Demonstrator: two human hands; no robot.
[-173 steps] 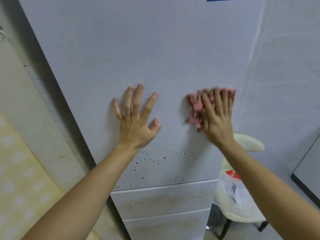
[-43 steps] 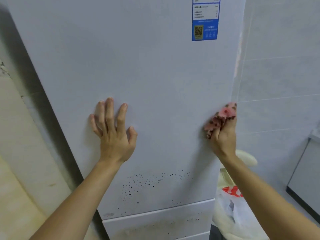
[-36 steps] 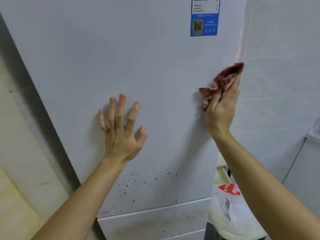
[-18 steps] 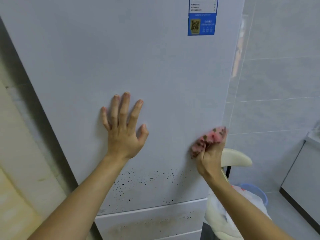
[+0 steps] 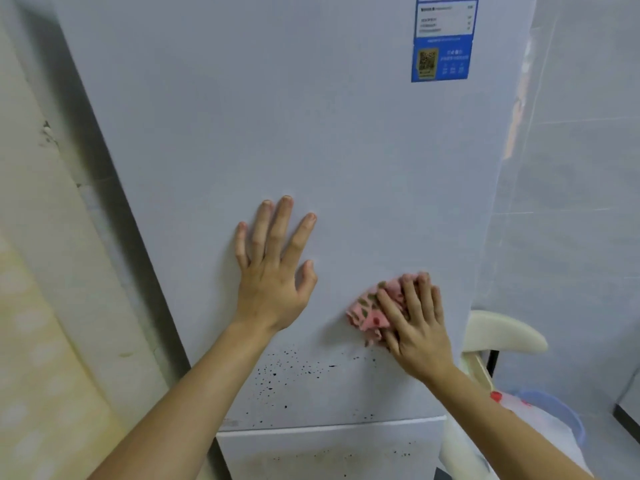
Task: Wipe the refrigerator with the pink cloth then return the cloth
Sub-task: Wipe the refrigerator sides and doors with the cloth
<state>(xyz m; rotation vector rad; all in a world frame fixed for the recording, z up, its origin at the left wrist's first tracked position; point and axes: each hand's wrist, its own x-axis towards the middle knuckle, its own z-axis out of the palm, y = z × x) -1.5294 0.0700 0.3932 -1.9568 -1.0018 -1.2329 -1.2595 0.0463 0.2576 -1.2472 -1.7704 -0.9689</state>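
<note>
A tall white refrigerator (image 5: 311, 133) fills the middle of the view. My left hand (image 5: 273, 275) lies flat on its door with the fingers spread and holds nothing. To the right, my right hand (image 5: 414, 323) presses a crumpled pink cloth (image 5: 369, 311) with dark and red spots against the door, just above a patch of black specks (image 5: 287, 372). Most of the cloth is hidden under my fingers. Below the door, a drawer front (image 5: 329, 452) also shows specks.
A blue and white label (image 5: 441, 46) sits high on the door's right side. A cream chair (image 5: 502, 334) with a white plastic bag and a blue basin (image 5: 557, 420) stands right of the fridge against grey tiles. A pale yellow wall (image 5: 41, 341) is on the left.
My right hand wiped up and down along the door's right edge, then moved the cloth left and lower onto the door face, now flat near the specks. My left hand stayed flat on the door.
</note>
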